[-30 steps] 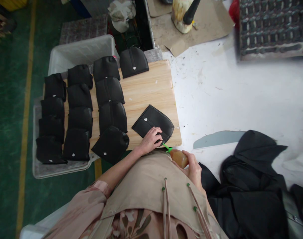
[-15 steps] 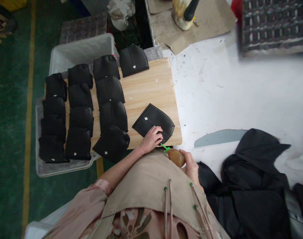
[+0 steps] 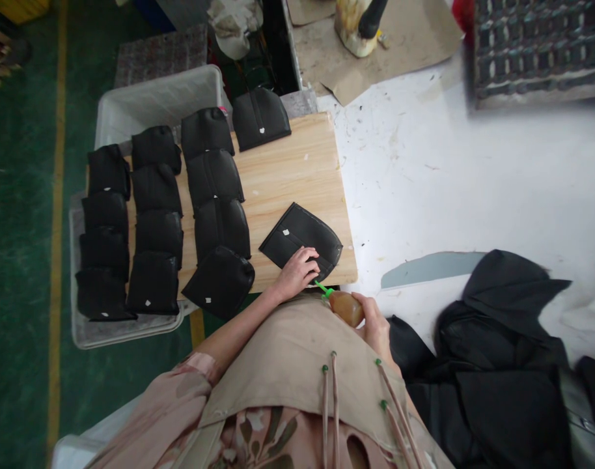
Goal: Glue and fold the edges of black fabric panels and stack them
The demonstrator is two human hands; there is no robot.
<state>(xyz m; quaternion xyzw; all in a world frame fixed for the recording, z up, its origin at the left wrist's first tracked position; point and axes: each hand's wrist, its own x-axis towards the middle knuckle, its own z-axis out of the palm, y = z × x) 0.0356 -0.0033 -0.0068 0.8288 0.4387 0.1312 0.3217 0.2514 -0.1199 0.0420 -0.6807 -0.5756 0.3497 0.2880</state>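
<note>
A black leather-like piece [image 3: 297, 228] with a curved stitched edge and a small white mark lies near the front edge of the wooden board [image 3: 297, 159]. My left hand [image 3: 299, 270] rests on its near part, fingers bent and somewhat apart. Just below, my right hand [image 3: 373, 322] grips a squeeze bottle [image 3: 346, 308] of amber liquid from its right side. The bottle's green nozzle [image 3: 321, 286] points up and left, with its tip close to the piece's near edge beside my left fingers. Whether the tip touches the piece I cannot tell.
Rows of similar black pieces [image 3: 222, 228] cover the board's left part, above plastic bins [image 3: 155, 98]. A white worktop [image 3: 415, 176] extends right, bearing a heap of black material [image 3: 502, 384], a dark ridged tray [image 3: 541, 52] and a stained pot [image 3: 353, 32] with a black handle.
Both hands, the bottle and the black piece hold nearly the same positions. The view has shifted very slightly.
</note>
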